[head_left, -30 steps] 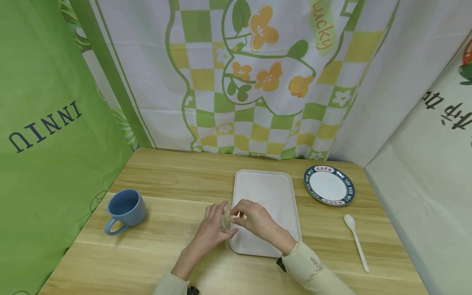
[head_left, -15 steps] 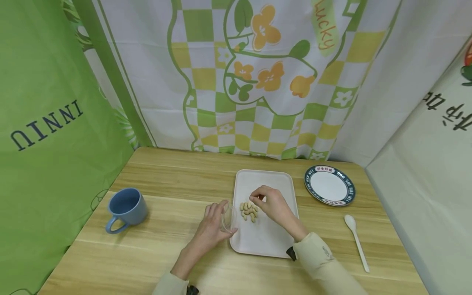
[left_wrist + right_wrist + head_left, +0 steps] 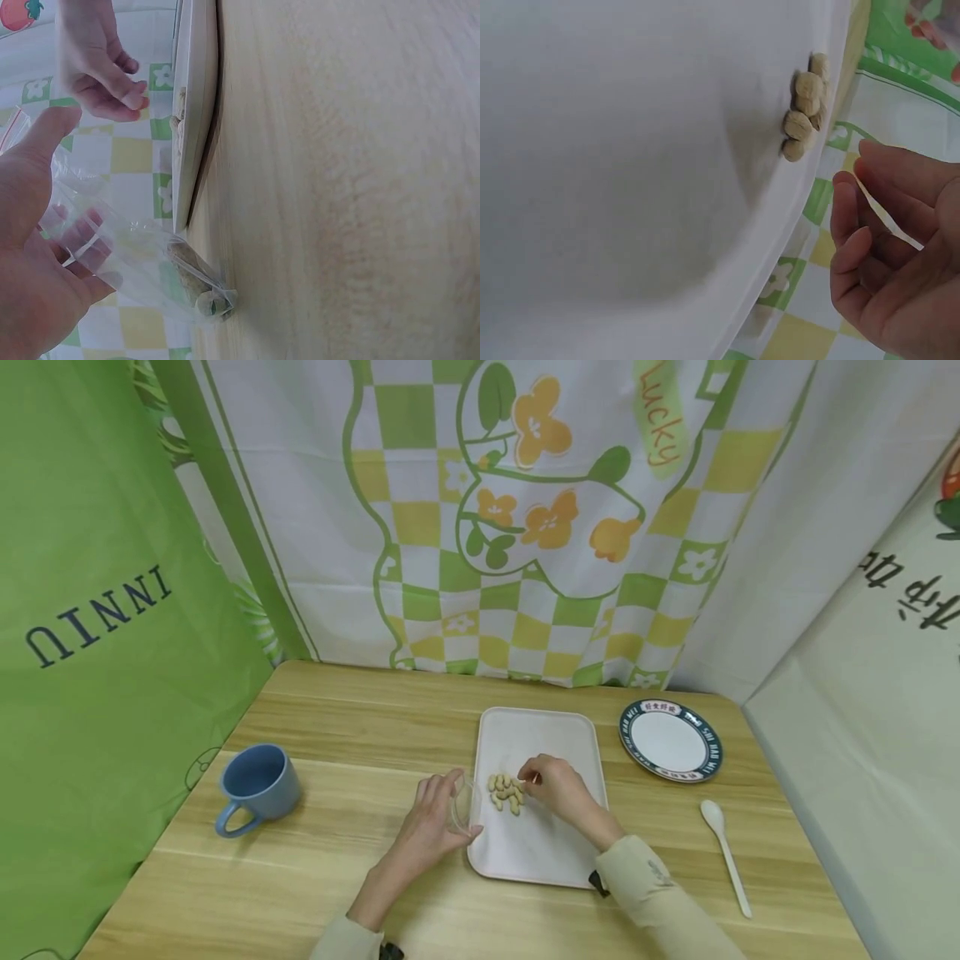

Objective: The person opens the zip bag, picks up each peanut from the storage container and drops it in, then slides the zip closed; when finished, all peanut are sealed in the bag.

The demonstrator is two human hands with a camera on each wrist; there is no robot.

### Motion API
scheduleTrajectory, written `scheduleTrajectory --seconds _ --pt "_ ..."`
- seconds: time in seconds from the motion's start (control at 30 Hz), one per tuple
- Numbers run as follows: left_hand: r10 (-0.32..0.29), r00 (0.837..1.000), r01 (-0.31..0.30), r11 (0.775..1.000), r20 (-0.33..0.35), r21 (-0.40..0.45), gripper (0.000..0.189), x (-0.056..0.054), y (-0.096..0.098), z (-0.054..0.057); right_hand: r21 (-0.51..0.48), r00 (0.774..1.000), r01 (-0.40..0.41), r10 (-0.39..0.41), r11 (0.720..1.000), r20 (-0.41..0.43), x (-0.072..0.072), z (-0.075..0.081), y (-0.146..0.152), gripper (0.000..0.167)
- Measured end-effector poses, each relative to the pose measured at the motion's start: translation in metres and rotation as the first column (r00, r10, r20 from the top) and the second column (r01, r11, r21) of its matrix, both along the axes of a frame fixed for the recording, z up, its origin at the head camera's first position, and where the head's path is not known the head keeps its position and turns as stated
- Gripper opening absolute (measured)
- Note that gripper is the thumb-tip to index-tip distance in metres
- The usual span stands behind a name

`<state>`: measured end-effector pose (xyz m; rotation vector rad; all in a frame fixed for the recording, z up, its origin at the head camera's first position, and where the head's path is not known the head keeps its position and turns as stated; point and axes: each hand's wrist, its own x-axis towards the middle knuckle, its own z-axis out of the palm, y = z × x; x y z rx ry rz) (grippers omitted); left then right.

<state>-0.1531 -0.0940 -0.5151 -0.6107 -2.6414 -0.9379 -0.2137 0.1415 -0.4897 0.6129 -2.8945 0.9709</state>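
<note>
Wood-grained tabletop (image 3: 375, 727) fills the lower half of the head view, and at its middle we see a pale tray (image 3: 540, 852), its raised rim probably useful for stopping small things rolling off. Plate (image 3: 667, 739) at right, blue mug (image 3: 270, 789) at left and white spoon (image 3: 727, 855) at lower right lie well apart from the hands, which we take as giving both arms room.

Just left of the tray's middle, the left hand (image 3: 427, 817) grips a clear bag (image 3: 154, 259), thumb and fingers set wide, we judge to hold its mouth apart. Our right hand (image 3: 558, 789) has loosely bent fingers above the tray, beside a small cluster of peanuts (image 3: 505, 792).

From the head we get only the bag's faint outline; the left wrist view shows more peanuts in its bottom corner, at lower centre, plus a red line near its mouth. At right in the right wrist view, we find no nut between the fingertips, and the cluster at upper right looks apart from them.
</note>
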Motion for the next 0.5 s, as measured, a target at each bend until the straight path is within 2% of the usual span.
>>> scheduleTrajectory --seconds 0.27,0.5 --pt "0.000 1.000 0.000 1.000 -0.001 0.001 0.082 -0.0011 -0.0011 -0.0033 0.089 0.999 0.041 -0.041 0.995 -0.003 -0.0026 -0.0062 -0.0066 0.008" --pt "0.003 1.000 -0.003 1.000 -0.006 0.004 0.084 -0.0002 -0.0027 -0.0031 0.147 0.999 0.034 -0.031 0.989 -0.027 -0.0079 -0.0117 -0.0079 0.007"
